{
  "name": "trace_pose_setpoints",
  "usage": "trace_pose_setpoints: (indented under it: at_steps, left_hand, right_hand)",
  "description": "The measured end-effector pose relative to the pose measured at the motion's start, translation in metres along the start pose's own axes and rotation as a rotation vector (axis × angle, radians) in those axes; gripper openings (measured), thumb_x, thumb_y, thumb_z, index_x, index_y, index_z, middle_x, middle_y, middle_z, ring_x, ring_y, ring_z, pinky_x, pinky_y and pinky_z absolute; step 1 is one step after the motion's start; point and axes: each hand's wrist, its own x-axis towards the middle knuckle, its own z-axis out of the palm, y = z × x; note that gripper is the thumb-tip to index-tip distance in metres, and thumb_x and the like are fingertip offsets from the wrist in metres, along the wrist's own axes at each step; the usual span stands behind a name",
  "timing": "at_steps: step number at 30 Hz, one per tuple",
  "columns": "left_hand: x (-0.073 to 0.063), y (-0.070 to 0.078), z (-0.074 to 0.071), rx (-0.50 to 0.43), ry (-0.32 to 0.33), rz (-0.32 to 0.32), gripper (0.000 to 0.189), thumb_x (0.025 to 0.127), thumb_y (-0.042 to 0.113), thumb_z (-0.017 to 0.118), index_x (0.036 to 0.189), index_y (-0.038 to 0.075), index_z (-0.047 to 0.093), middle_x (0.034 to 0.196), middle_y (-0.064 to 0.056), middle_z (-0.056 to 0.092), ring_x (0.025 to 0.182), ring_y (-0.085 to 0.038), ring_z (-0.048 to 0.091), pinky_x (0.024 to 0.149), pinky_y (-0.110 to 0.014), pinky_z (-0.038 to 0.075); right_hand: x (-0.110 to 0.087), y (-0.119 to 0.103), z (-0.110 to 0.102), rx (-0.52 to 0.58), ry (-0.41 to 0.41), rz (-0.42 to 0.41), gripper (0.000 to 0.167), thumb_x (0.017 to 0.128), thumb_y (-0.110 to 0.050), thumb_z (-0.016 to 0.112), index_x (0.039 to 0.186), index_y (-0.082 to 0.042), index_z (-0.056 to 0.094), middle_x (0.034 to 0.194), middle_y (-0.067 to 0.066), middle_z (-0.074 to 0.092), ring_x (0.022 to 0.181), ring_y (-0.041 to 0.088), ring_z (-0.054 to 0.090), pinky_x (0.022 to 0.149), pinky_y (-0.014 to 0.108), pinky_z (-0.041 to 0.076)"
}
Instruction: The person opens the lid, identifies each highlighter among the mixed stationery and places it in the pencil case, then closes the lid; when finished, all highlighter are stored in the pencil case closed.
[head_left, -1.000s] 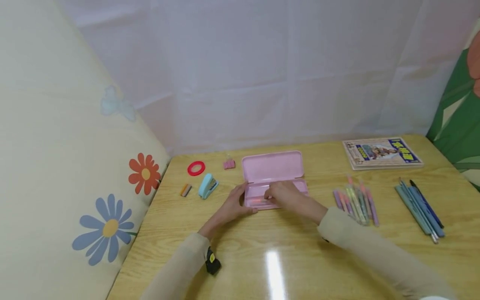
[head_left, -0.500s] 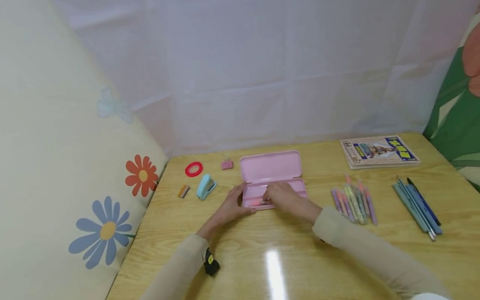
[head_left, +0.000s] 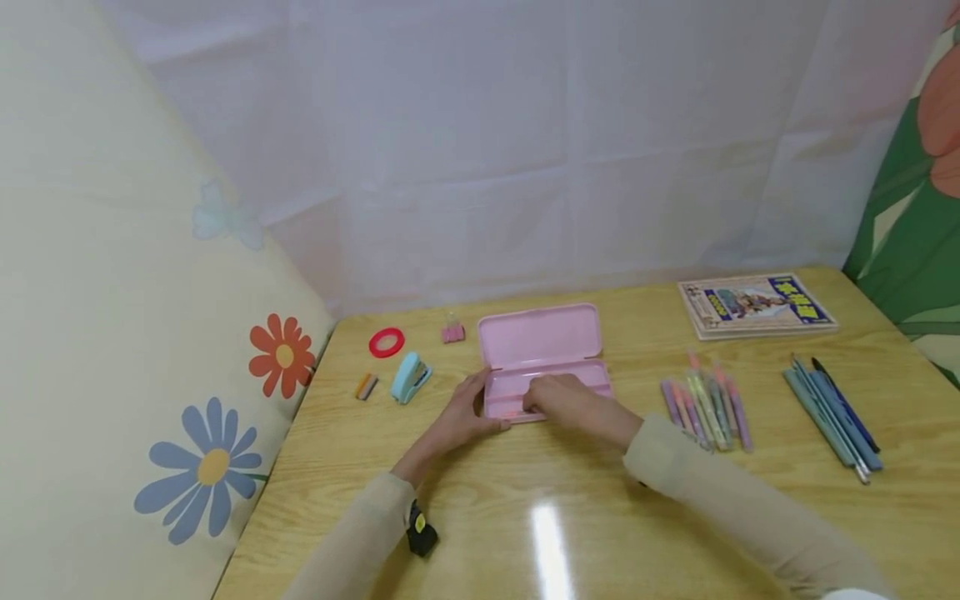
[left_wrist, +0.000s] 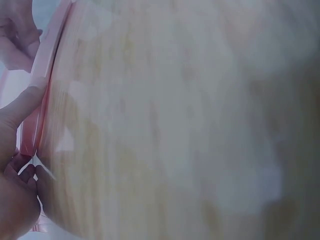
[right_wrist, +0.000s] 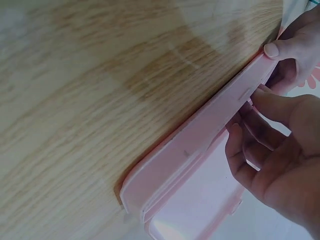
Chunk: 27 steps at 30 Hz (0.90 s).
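Observation:
A pink pencil case (head_left: 540, 335) stands with its lid up in the middle of the table. My left hand (head_left: 459, 417) grips its left end, thumb along the front edge and fingers round the side. In the left wrist view the thumb (left_wrist: 26, 104) lies against the case wall. My right hand (head_left: 567, 402) reaches into the tray, fingers curled down at an orange-pink highlighter (head_left: 512, 414) in the front compartment; the hand hides most of it. In the right wrist view the fingertips of the right hand (right_wrist: 280, 145) dip behind the case's front wall (right_wrist: 200, 132).
Several highlighters (head_left: 708, 408) lie right of the case, and blue pens and pencils (head_left: 836, 421) farther right. Books (head_left: 757, 307) lie at the back right. On the left are a stapler (head_left: 410, 377), red tape (head_left: 386, 342), a binder clip (head_left: 453, 331) and a small orange-and-grey block (head_left: 367, 386).
The highlighter in the case has shifted toward the front wall and lower, with my right hand following slightly. My left hand keeps its grip on the case's left end.

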Motion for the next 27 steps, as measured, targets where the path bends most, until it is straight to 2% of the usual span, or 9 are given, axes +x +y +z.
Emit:
trace_pose_setpoints:
  at_steps: [5,8,10,14,17,21,24,27]
  left_hand:
    - [0.0,0.0,0.0,0.008,-0.005,-0.011,0.1,0.079,0.039,0.078,0.155,0.016,0.017,0.157,-0.01,0.023,0.143,-0.029,0.02,0.114,-0.049,0.021]
    - [-0.001,0.0,-0.001,0.007,-0.005,-0.01,0.1,0.079,0.039,0.078,0.155,0.016,0.018,0.157,-0.01,0.023,0.143,-0.029,0.021,0.114,-0.049,0.021]
    - [-0.001,0.0,-0.001,0.007,-0.004,0.001,0.1,0.079,0.038,0.079,0.155,0.014,0.018,0.156,-0.011,0.024,0.142,-0.03,0.021,0.113,-0.049,0.022]
    - [-0.001,-0.001,0.0,-0.009,-0.004,0.022,0.099,0.079,0.036,0.079,0.155,0.012,0.019,0.156,-0.013,0.024,0.142,-0.031,0.021,0.113,-0.05,0.022]
    - [-0.001,-0.003,0.0,-0.015,-0.004,0.033,0.099,0.079,0.036,0.079,0.155,0.012,0.019,0.156,-0.013,0.023,0.141,-0.031,0.021,0.113,-0.05,0.022]
    - [0.0,-0.003,0.001,-0.004,0.005,0.054,0.1,0.079,0.034,0.079,0.154,0.009,0.019,0.156,-0.016,0.023,0.141,-0.034,0.022,0.112,-0.052,0.024]
    - [0.0,-0.003,0.001,0.0,0.011,0.06,0.1,0.079,0.033,0.08,0.154,0.007,0.019,0.155,-0.019,0.023,0.141,-0.036,0.022,0.112,-0.052,0.024]
    - [0.0,-0.003,0.001,0.004,0.012,0.055,0.099,0.079,0.031,0.08,0.154,0.007,0.02,0.155,-0.019,0.023,0.141,-0.035,0.022,0.112,-0.052,0.024]
  right_hand:
    - [0.0,0.0,0.0,0.0,0.012,0.001,0.015,0.088,-0.003,0.062,0.091,-0.01,0.075,0.081,0.0,0.067,0.076,0.014,0.061,0.071,0.028,0.052]
    - [-0.001,0.001,0.0,-0.013,0.035,0.008,0.013,0.088,-0.003,0.062,0.086,-0.011,0.072,0.075,-0.001,0.064,0.07,0.014,0.059,0.066,0.027,0.05]
    - [-0.002,0.002,-0.003,-0.033,0.054,0.014,0.013,0.088,-0.004,0.063,0.089,-0.011,0.073,0.077,-0.001,0.065,0.07,0.015,0.058,0.064,0.027,0.05]
    - [-0.012,0.002,-0.019,-0.053,0.122,0.029,0.017,0.089,-0.008,0.065,0.104,-0.01,0.073,0.088,0.003,0.068,0.076,0.017,0.062,0.065,0.029,0.051]
    - [-0.028,0.005,-0.037,-0.053,0.196,0.06,0.021,0.09,-0.011,0.067,0.11,-0.007,0.071,0.09,0.005,0.067,0.075,0.018,0.062,0.058,0.027,0.05]
    - [-0.059,0.015,-0.055,-0.057,0.308,0.156,0.021,0.088,-0.011,0.069,0.109,-0.006,0.07,0.085,0.004,0.065,0.068,0.016,0.059,0.049,0.024,0.045]
    - [-0.088,0.027,-0.064,-0.024,0.348,0.294,0.023,0.089,-0.013,0.068,0.111,-0.004,0.069,0.087,0.006,0.066,0.07,0.018,0.06,0.05,0.026,0.045]
    - [-0.119,0.04,-0.071,0.05,0.335,0.453,0.027,0.091,-0.014,0.065,0.115,-0.001,0.067,0.093,0.012,0.068,0.065,0.017,0.059,0.046,0.028,0.042]
